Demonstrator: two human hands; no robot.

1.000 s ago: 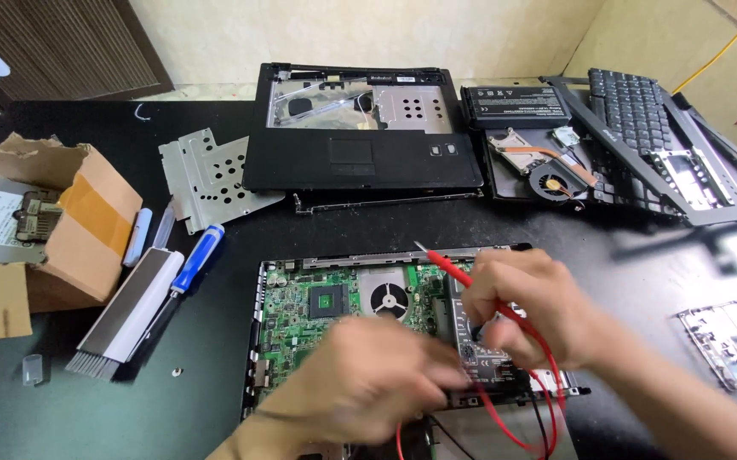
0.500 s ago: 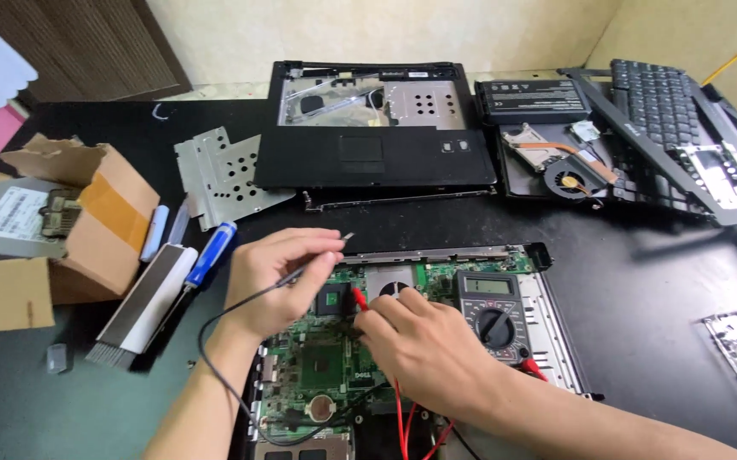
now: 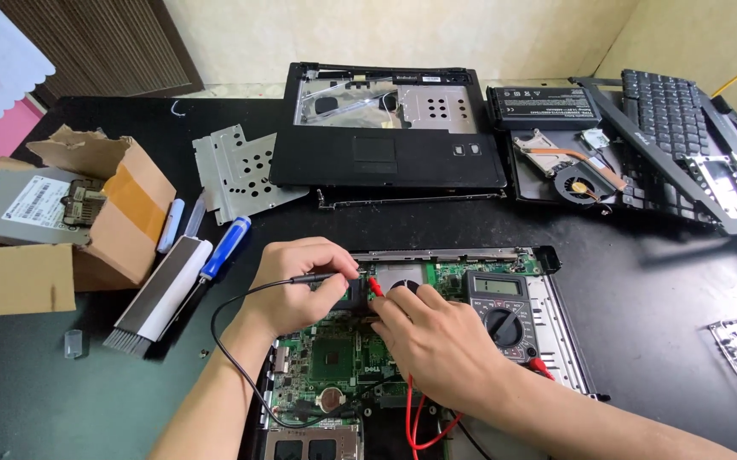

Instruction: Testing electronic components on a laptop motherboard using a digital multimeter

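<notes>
Near the front edge of the black table (image 3: 666, 298), an opened laptop base lies with its green circuit board (image 3: 334, 358) bare. Both hands meet over the far part of that board. The left hand (image 3: 296, 285) is curled, thumb and fingers pinching a black probe (image 3: 321, 277) that points to the right, its black wire (image 3: 223, 341) looping down beside the wrist. The right hand (image 3: 436, 336) lies just beside it, fingers pressed together around a red probe (image 3: 375, 286) whose tip points toward the left hand; the two probe tips sit close together on the board, though whether they touch it cannot be told. Red wires (image 3: 415, 422) trail from under the right wrist toward the front edge. A multimeter (image 3: 500, 311) with a round dial rests on the board, touching the right side of the right hand.

Left of the left hand lie a blue-handled screwdriver (image 3: 225, 247) and a flat brush (image 3: 151, 302). A torn cardboard box (image 3: 121, 204) stands near the left edge. Along the back edge rest a laptop top cover (image 3: 385, 153), a fan assembly (image 3: 568, 179) and a keyboard (image 3: 666, 102).
</notes>
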